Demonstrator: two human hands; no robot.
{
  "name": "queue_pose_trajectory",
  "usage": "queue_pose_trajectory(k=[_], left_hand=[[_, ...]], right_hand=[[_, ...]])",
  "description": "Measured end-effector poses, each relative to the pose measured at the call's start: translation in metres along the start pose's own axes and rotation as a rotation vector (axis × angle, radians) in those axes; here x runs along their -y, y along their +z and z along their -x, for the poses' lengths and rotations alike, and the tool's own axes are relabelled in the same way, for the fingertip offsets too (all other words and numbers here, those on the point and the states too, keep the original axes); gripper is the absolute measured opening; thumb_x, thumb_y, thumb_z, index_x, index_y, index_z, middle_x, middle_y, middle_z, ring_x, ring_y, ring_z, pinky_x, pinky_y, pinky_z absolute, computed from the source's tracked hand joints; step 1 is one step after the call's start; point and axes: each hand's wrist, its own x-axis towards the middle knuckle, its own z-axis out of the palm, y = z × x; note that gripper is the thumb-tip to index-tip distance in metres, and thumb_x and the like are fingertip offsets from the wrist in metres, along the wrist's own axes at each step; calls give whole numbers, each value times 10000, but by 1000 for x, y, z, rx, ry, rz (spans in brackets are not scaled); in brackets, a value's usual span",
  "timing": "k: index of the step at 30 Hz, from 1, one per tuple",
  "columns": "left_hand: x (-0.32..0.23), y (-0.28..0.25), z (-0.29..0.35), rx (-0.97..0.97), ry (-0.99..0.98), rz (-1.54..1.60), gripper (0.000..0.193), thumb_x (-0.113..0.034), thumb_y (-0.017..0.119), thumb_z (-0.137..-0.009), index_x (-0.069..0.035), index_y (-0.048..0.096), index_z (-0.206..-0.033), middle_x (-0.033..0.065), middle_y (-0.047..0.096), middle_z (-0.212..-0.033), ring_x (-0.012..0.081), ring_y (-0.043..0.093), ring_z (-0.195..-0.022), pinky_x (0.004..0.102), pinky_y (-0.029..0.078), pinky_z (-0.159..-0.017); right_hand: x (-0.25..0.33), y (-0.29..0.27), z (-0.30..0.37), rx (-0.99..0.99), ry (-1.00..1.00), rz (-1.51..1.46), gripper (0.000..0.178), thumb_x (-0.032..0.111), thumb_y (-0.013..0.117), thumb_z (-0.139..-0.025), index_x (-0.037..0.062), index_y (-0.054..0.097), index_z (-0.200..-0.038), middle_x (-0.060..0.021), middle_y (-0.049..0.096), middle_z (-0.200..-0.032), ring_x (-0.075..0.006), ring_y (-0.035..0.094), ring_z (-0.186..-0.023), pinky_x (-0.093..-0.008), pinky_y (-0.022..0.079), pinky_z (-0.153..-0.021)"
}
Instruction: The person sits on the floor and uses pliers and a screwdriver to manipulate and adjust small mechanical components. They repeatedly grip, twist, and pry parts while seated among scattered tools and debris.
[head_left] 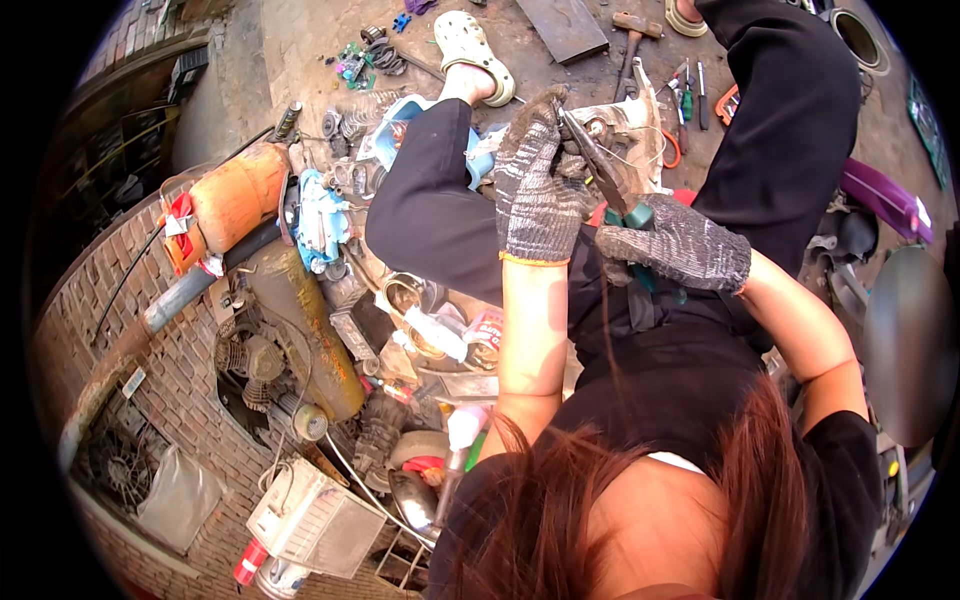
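Observation:
My right hand (690, 246), in a grey knitted glove, is closed round the green handles of a pair of pliers (603, 170). Their long, dark metal jaws point up and left, toward the fingertips of my left hand (538, 190). That hand wears a dirty grey glove with an orange cuff. Its fingers are curled beside the jaw tips; what they pinch is too small and hidden to tell. Beyond the pliers, between my legs, lies a pale, grimy part (632, 112) with a thin wire looping from it.
A hammer (636, 30), screwdrivers (687, 100) and a dark metal plate (563, 28) lie on the ground ahead. By my left leg is a blue basin (398, 125). Leftward stand an orange tank (238, 195), a rusty yellow cylinder (305, 325) and scattered metal parts.

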Motion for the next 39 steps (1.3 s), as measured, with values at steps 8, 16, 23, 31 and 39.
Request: queue_pose_trajectory(k=[8, 16, 23, 31, 39], left_hand=[[12, -28, -10, 300, 89, -161, 378, 112, 446, -849, 17, 495, -1212, 54, 552, -1043, 91, 525, -849, 194, 450, -732], [-8, -3, 4, 152, 59, -93, 324, 18, 485, -883, 25, 510, -1206, 46, 572, -1007, 78, 533, -830, 203, 459, -691], [-1, 3, 3, -11, 169, -279, 263, -36, 557, -860, 23, 569, -1116, 78, 620, -938, 111, 595, -760, 218, 496, -635], [-2, 1, 3, 9, 170, -288, 255, -15, 556, -854, 18, 569, -1107, 87, 632, -958, 126, 605, -795, 224, 493, -687], [-1, 1, 3, -31, 154, -323, 253, -27, 572, -851, 38, 578, -1096, 93, 626, -947, 122, 603, -766, 228, 508, -658]], right_hand=[[-24, -7, 1, -78, -62, 124, 425, 393, 570, -861, 2, 605, -1024, -105, 565, -679, -151, 513, -618, -310, 426, -590], [6, -8, 12, -8, 46, 85, 338, 266, 580, -886, 25, 569, -1122, -42, 621, -991, -107, 555, -901, -255, 447, -813], [0, -14, 14, 245, 121, -523, 371, 287, 557, -888, -32, 599, -1072, -114, 644, -956, -158, 620, -866, -262, 494, -791], [4, -14, 13, 399, 208, -793, 391, 291, 525, -909, -50, 574, -1093, -155, 638, -988, -208, 633, -899, -314, 524, -772], [8, -19, 14, 328, 175, -654, 310, 279, 513, -914, -18, 599, -931, -77, 612, -780, -153, 606, -697, -280, 517, -656]])
